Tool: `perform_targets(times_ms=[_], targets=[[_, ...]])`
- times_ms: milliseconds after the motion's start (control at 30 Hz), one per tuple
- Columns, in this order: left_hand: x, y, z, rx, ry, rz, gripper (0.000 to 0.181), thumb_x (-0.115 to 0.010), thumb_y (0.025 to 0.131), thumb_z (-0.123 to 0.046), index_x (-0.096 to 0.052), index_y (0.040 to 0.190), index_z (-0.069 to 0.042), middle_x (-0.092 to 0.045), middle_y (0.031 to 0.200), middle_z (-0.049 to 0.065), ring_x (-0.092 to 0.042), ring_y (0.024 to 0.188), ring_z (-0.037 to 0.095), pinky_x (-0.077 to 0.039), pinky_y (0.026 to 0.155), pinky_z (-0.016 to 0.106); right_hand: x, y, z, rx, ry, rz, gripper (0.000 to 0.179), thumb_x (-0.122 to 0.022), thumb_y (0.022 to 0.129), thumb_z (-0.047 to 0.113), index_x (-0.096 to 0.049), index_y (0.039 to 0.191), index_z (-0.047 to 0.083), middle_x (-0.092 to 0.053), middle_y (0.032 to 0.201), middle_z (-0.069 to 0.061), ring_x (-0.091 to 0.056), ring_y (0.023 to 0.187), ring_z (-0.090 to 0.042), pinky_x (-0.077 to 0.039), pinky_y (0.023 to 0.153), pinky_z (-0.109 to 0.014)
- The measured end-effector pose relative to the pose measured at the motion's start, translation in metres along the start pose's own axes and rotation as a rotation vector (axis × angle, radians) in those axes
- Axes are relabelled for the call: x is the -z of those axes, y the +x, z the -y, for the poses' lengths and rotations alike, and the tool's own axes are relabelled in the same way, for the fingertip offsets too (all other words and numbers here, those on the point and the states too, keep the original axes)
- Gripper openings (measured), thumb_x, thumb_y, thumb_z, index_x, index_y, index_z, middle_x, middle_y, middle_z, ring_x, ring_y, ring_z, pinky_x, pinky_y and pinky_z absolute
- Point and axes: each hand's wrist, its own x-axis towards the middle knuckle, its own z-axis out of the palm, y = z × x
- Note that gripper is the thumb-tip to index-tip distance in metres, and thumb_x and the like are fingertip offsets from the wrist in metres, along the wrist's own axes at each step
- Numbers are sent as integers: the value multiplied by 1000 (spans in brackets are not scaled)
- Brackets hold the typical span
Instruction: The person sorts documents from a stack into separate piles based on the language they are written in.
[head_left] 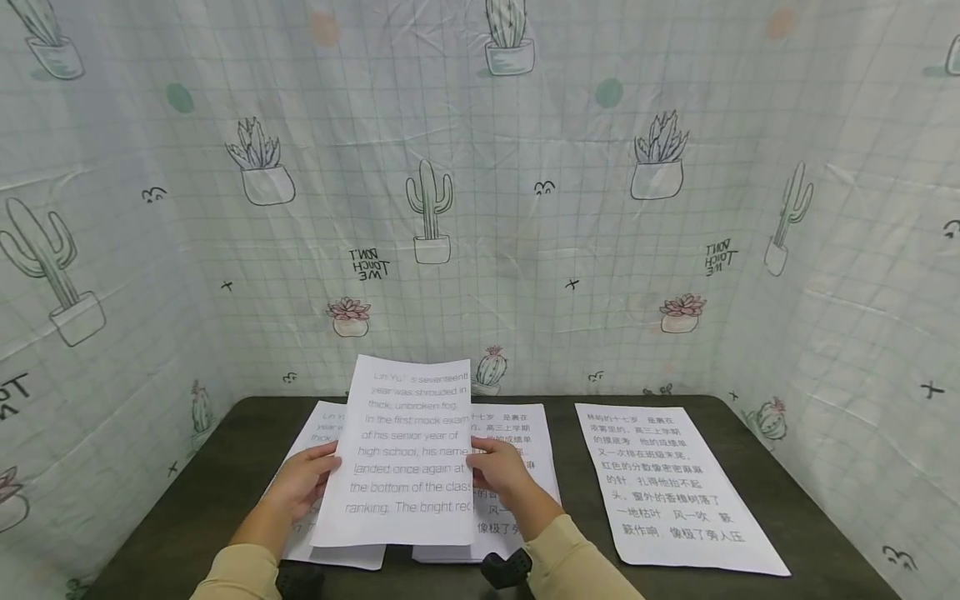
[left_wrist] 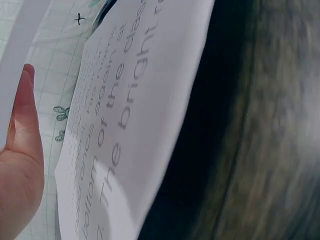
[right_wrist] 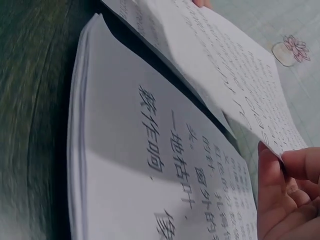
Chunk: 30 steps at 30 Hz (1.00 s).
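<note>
A white sheet of paper (head_left: 408, 450) printed with English text is held up over the table between both hands. My left hand (head_left: 303, 482) grips its left edge, and my right hand (head_left: 506, 472) pinches its right edge between thumb and fingers, as the right wrist view shows at the sheet's border. Beneath its left side lies another English-text sheet (head_left: 360, 557), mostly covered. Under its right side sits a stack of paper (right_wrist: 120, 100) printed with Chinese text, several layers thick at its edge. The raised sheet touches neither visibly in the right wrist view.
A separate sheet with Chinese text (head_left: 675, 492) lies on the right of the dark table (head_left: 195, 492). A curtain (head_left: 480, 317) printed with cacti and potted plants hangs behind and along both sides.
</note>
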Motion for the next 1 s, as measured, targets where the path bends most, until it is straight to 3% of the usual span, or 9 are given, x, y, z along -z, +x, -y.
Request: perform_targets(times_ms=[533, 733, 1000], targets=[[35, -4, 2, 30, 93, -45, 50, -55, 98, -15, -44, 143, 5, -64, 122, 17, -64, 86, 11, -55, 73, 25, -35, -4, 5, -11, 43, 46, 45, -60, 90, 4, -55, 135, -2, -71, 96, -11, -65, 71, -11, -57, 62, -22], [47, -7, 1, 36, 129, -74, 50, -54, 99, -17, -43, 143, 5, -68, 111, 12, -65, 82, 12, -55, 71, 27, -52, -6, 4, -15, 59, 48, 44, -60, 89, 2, -57, 133, -4, -71, 91, -11, -63, 67, -9, -55, 57, -19], [60, -4, 4, 64, 198, -131, 49, -53, 99, -19, -45, 142, 4, -54, 133, 28, -64, 85, 14, -55, 71, 28, -71, -9, 6, -41, 52, 41, 43, -60, 88, 0, -57, 131, -5, -64, 84, -8, -59, 63, -8, -56, 57, -19]])
